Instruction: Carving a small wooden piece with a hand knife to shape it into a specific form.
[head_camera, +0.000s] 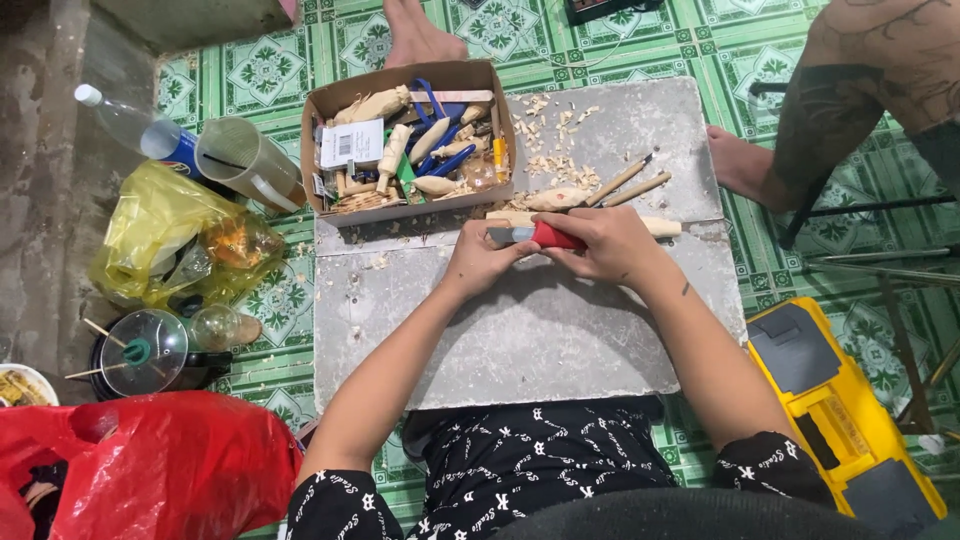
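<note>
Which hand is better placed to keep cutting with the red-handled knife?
Right. The right hand already grips the red-handled knife; the left hand only steadies its blade end on the grey board.

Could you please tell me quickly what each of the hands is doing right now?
Left hand: closed around the front end of the red-handled grey utility knife.
Right hand: closed on the knife's red handle, over a pale carved wooden piece.

Red-handled knife (545, 235) in the right hand (605, 243); grey bench (520, 330) beneath; green patterned floor (270, 70) around; yellow toolbox (840, 410) right; red bag (150, 465) left.
</note>
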